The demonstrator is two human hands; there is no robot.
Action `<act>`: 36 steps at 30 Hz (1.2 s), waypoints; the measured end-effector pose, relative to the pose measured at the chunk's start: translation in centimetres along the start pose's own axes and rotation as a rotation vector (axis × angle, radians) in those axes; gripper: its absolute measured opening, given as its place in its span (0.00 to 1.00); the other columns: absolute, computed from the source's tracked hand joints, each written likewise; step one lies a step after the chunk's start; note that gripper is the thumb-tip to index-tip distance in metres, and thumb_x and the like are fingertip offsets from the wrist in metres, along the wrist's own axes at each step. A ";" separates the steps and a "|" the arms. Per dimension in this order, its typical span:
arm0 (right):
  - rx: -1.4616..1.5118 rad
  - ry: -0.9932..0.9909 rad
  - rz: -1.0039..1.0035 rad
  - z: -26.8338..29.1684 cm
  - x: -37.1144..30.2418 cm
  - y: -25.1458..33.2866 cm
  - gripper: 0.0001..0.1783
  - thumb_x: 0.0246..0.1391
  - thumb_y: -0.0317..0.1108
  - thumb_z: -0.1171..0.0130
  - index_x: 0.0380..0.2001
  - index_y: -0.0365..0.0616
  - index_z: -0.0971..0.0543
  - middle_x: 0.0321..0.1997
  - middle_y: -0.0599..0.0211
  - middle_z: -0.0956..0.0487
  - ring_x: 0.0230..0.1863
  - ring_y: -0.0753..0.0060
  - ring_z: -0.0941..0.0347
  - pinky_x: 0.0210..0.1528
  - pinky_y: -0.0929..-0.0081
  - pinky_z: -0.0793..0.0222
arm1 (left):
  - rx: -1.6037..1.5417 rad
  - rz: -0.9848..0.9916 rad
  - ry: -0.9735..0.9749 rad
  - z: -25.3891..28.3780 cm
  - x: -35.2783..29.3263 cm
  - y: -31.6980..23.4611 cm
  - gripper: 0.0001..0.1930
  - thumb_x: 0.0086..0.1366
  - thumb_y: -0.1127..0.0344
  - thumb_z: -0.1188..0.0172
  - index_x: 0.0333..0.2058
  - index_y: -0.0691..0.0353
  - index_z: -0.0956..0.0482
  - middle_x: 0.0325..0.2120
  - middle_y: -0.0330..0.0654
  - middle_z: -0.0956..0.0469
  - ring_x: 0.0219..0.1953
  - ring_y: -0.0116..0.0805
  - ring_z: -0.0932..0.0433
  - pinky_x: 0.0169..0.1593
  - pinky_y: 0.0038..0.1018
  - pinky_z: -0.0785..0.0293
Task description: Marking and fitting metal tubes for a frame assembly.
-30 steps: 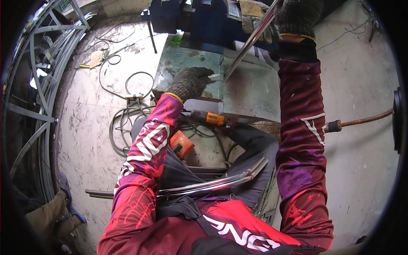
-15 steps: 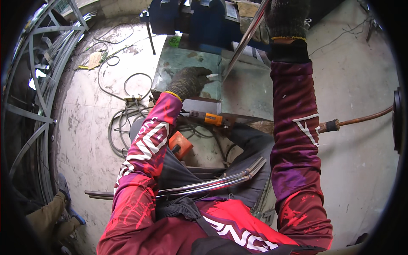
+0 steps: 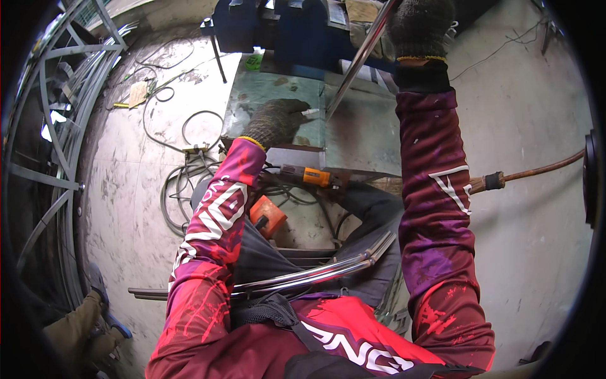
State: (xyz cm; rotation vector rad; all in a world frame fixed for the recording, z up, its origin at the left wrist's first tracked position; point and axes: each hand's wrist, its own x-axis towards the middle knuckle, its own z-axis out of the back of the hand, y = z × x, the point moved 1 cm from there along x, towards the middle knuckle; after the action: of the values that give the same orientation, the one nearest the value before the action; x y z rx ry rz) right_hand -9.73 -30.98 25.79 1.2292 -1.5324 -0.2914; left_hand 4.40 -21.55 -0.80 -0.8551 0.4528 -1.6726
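Note:
My left hand [image 3: 276, 122], in a dark knit glove, is over a greenish flat sheet [image 3: 271, 88] in front of me. Its fingers are closed on a short white stick [image 3: 310, 112] that looks like chalk. The stick points right, toward the lower end of a shiny metal tube [image 3: 363, 57] that slants up and to the right. My gloved right hand [image 3: 421, 28] is raised at the top edge, closed at that tube's upper part; its fingertips are mostly hidden. Bent shiny tubes [image 3: 315, 271] lie across my lap.
An orange and black angle grinder [image 3: 309, 175] lies just before my legs, near an orange-red block [image 3: 268, 216]. Coiled cables [image 3: 180, 196] spread at the left. A metal frame [image 3: 57, 132] stands far left, a person's foot [image 3: 96, 281] below it. A broom [image 3: 489, 182] lies right.
The view has shifted slightly, and everything sits a little further left. Both hands keep their holds, with the stick still near the tube's lower end.

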 end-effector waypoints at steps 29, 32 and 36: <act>-0.147 -0.134 0.104 -0.3 -0.1 -0.3 0.04 0.68 0.33 0.45 0.39 0.47 0.22 0.22 0.80 0.32 0.21 0.83 0.37 0.26 0.77 0.33 | -0.152 0.305 0.098 0.0 0.1 0.6 0.19 0.71 0.62 0.42 0.56 0.60 0.16 0.30 0.45 0.15 0.30 0.31 0.18 0.38 0.32 0.20; -0.118 -0.138 0.121 -0.2 -0.3 -0.2 0.05 0.70 0.35 0.44 0.37 0.50 0.23 0.23 0.81 0.32 0.21 0.83 0.36 0.28 0.75 0.29 | -0.165 0.311 0.094 0.0 0.1 0.2 0.19 0.71 0.61 0.42 0.56 0.61 0.16 0.30 0.46 0.15 0.30 0.32 0.18 0.38 0.33 0.20; -0.165 -0.173 0.085 -0.2 -0.4 0.1 0.05 0.71 0.36 0.44 0.37 0.50 0.23 0.23 0.81 0.32 0.22 0.84 0.35 0.31 0.73 0.25 | -0.131 0.319 0.104 0.3 0.1 -0.2 0.19 0.70 0.61 0.42 0.55 0.61 0.16 0.30 0.47 0.14 0.31 0.34 0.17 0.40 0.34 0.20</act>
State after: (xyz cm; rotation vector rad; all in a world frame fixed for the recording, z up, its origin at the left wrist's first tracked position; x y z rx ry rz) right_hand -9.69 -30.52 25.74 1.0284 -1.6685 -0.4691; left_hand 4.45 -21.57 -0.41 -0.7479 0.7378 -1.4080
